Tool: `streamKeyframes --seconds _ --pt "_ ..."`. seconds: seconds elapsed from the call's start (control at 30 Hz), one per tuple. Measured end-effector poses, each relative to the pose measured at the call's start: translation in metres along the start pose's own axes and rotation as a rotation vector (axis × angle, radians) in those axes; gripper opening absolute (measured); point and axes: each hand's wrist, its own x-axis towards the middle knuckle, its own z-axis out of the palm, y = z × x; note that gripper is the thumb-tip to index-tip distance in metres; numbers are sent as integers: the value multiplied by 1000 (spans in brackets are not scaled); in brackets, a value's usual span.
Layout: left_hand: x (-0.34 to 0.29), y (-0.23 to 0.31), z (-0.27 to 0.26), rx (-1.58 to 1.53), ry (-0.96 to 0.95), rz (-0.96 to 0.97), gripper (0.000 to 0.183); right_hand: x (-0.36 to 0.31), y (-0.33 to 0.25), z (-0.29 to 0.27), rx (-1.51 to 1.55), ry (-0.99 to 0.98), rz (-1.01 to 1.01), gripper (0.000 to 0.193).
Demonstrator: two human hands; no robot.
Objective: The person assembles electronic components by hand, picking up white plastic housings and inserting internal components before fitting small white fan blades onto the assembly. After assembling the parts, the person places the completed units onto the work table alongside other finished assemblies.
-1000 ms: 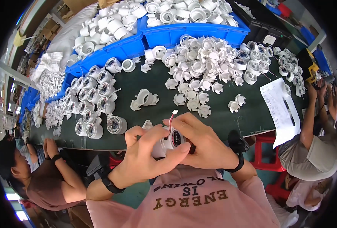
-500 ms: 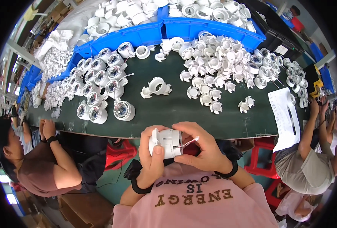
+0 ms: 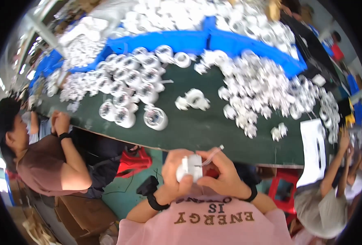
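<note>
While both hands, left hand and right hand, clasp one white fitting, two co-workers sit nearby.

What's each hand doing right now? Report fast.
Left hand: closed around the small white plastic housing.
Right hand: fingers pinching the housing's thin wire.

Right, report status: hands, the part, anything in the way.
Left hand and right hand both grip a white plastic housing. Thin wire sticks out right. Green worktable ahead, nothing between.
</note>
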Motion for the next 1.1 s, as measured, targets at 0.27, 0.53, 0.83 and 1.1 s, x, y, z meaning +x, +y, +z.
streamKeyframes --seconds 0.27,0.53,0.83,1.1 --pt "-21 -1 -14 -43 25 -304 34 9 26 18 200 -63 172 51" --pt "-55 -18 -8 -615 307 -1017 37 17 31 28 -110 -32 60 53" --pt "-50 -18 -32 -411 108 -938 56 27 34 24 -82 -133 43 48" --pt "-7 -33 -52 -130 262 -713 42 77 45 -11 -603 104 -182 39"
